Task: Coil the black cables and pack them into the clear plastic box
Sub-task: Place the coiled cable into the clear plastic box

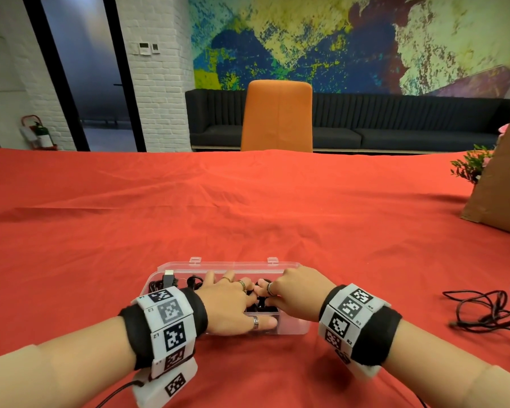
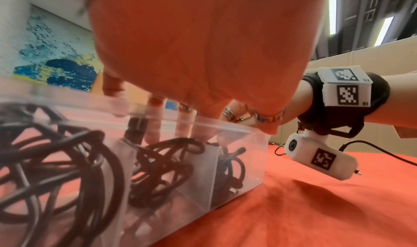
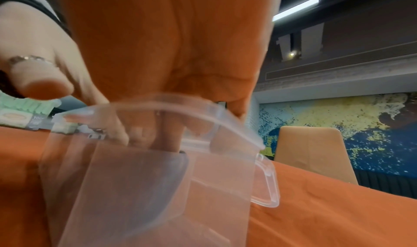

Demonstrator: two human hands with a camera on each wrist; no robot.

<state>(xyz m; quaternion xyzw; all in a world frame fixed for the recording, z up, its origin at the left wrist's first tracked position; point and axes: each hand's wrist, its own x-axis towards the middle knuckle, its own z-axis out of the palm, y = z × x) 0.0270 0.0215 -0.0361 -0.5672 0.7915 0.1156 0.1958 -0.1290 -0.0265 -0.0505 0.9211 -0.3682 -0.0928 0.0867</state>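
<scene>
A clear plastic box (image 1: 233,264) with dividers stands on the red cloth near the front edge. Coiled black cables fill it: a thick coil (image 2: 56,161) in the left compartment, a thinner one (image 2: 162,170) in the middle, another (image 2: 232,168) at the right. A USB plug (image 1: 169,276) sticks up at the box's left end. My left hand (image 1: 255,303) reaches in with straight fingers (image 2: 154,124) pressing the middle coil, thumb on the near wall. My right hand (image 1: 273,293) pushes its fingers (image 3: 158,138) down into the right part of the box (image 3: 158,188).
A loose tangle of black cable (image 1: 489,310) lies on the red tablecloth (image 1: 248,201) to the right. A tall cardboard piece (image 1: 501,178) and a small plant (image 1: 471,163) stand at the far right. An orange chair (image 1: 277,116) sits behind the table.
</scene>
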